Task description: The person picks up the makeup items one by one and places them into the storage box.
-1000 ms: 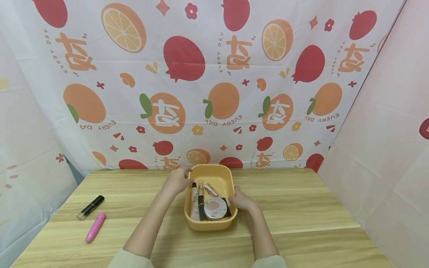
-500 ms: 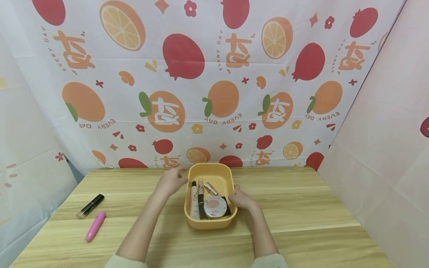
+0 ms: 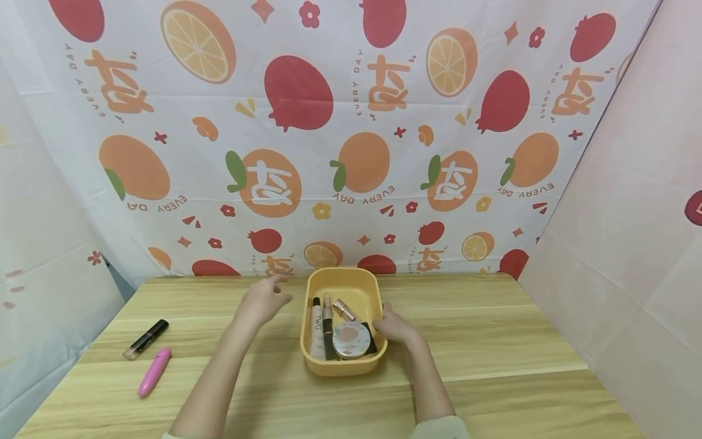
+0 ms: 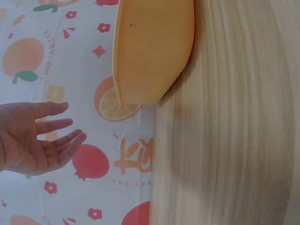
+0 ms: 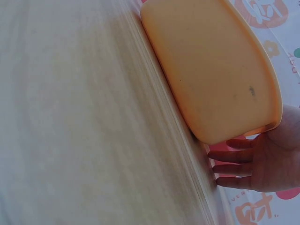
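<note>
A yellow plastic box (image 3: 342,368) stands on the table. In it lie a white tube with "TWG" lettering and a black cap (image 3: 317,332), a slim black-and-clear cosmetic tube (image 3: 328,335), a small gold lipstick (image 3: 344,310) and a round patterned compact (image 3: 351,339). A flat black item (image 3: 371,341) shows partly beneath the compact. My right hand (image 3: 397,326) grips the box's right rim, thumb over the edge and fingers outside. Left of the box, my left hand (image 3: 263,300) is apart from it, holding nothing; its fingers look relaxed in the left wrist view.
On the wood-grain table (image 3: 493,366), a black tube with a clear end (image 3: 145,339) and a pink pen-like tube (image 3: 155,372) lie at the left. A fruit-print curtain (image 3: 351,152) hangs behind the table's far edge.
My left hand has come off the box's left rim and moved away to the left. The right hand stays at the right rim, and the box stays in place.
</note>
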{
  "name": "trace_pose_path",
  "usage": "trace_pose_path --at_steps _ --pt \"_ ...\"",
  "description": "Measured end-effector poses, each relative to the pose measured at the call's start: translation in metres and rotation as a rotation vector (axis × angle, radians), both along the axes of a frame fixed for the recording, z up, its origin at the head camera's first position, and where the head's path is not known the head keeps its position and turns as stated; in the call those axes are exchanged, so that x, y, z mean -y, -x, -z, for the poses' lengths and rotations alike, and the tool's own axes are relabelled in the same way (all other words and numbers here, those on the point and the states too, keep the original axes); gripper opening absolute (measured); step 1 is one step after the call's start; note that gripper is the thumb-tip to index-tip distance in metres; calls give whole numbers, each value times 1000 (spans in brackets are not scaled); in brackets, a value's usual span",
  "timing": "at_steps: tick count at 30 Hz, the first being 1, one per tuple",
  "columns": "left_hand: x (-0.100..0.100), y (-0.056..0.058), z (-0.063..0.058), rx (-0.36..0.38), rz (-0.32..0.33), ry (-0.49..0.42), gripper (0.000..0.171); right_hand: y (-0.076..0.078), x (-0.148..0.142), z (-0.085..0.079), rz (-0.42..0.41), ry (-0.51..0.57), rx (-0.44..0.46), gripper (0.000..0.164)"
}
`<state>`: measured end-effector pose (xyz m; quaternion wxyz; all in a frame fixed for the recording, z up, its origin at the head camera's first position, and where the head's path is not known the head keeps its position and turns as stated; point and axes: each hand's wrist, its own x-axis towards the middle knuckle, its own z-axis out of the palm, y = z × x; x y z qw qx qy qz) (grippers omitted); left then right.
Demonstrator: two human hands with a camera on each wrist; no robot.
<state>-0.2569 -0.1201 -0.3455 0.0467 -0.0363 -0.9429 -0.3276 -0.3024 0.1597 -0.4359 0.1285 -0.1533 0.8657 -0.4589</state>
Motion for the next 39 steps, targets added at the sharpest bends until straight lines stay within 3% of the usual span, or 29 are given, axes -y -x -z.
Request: trace_pose_path --at_steps 11,26,39 --pt "22 -9 0 -5 -21 26 46 0 1 0 -3 3 -6 46" --pt "52 -16 5 50 -34 73 50 0 0 1 9 2 22 46" --pt "79 -27 1 110 -51 78 51 -1 0 -1 6 3 37 48"
